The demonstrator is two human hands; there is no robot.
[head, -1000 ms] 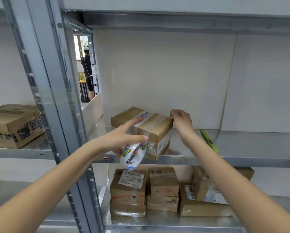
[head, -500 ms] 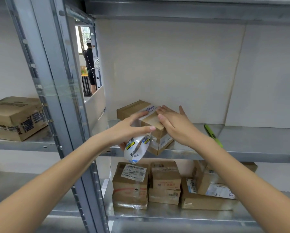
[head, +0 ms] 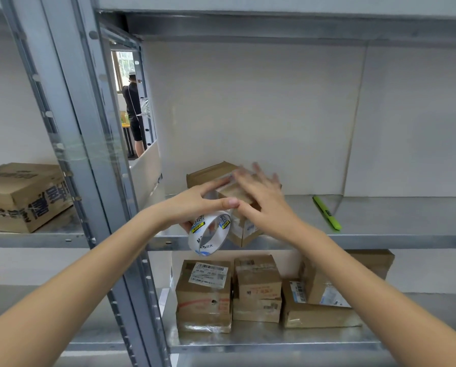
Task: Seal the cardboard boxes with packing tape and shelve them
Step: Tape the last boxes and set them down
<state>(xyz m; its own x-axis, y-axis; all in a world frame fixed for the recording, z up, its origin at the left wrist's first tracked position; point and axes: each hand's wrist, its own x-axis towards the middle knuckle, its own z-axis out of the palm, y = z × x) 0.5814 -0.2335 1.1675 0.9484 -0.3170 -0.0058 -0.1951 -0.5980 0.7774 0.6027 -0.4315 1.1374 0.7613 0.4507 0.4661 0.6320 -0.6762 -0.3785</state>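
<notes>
Box [head: 222,181] sits on the middle shelf [head: 380,235] at working height, left hand [head: 195,205] pinching the tape roll [head: 209,233] against its near edge, probably to keep the strip taut, while right hand [head: 261,200], fingers spread flat, presses tape onto the top.

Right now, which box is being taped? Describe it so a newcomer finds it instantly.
Start at the metal rack's middle shelf, the one holding the green utility knife. The box being taped sits at its left end, under both hands. Unlike the boxes stacked on the shelf below, it stands alone, with a tape roll hanging in front.
</notes>
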